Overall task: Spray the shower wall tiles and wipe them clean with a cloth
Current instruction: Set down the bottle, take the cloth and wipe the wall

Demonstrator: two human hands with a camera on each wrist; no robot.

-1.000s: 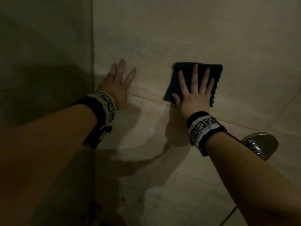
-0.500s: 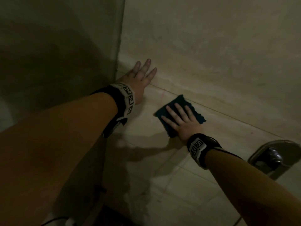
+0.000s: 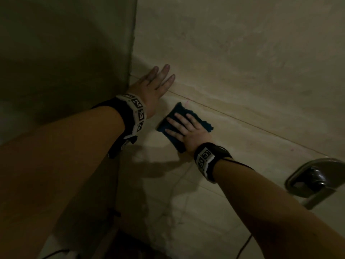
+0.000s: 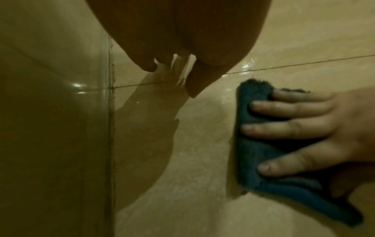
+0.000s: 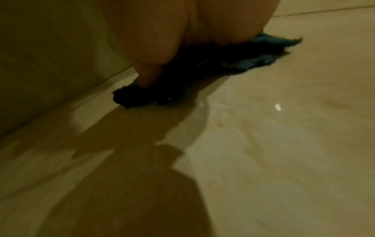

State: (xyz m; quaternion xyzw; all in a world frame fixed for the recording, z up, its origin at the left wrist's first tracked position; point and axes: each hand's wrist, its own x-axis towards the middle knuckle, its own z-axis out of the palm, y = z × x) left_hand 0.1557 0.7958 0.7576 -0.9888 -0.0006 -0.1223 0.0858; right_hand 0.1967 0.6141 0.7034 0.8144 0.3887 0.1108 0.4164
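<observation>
A folded dark blue cloth lies flat against the beige shower wall tiles, just below a grout line. My right hand presses it to the wall with straight, spread fingers; the left wrist view shows the cloth under those fingers, and the right wrist view shows the cloth under my palm. My left hand rests flat on the tiles beside the wall corner, fingers straight, a little above and left of the cloth. No spray bottle is in view.
A dark side wall meets the tiled wall at a corner just left of my left hand. A chrome tap handle sticks out at the lower right. The tiles look wet and glossy.
My right hand has slid the cloth down the wall from above the grout line to below it and leftward, closer to my left hand. The left hand stays flat on the wall.
</observation>
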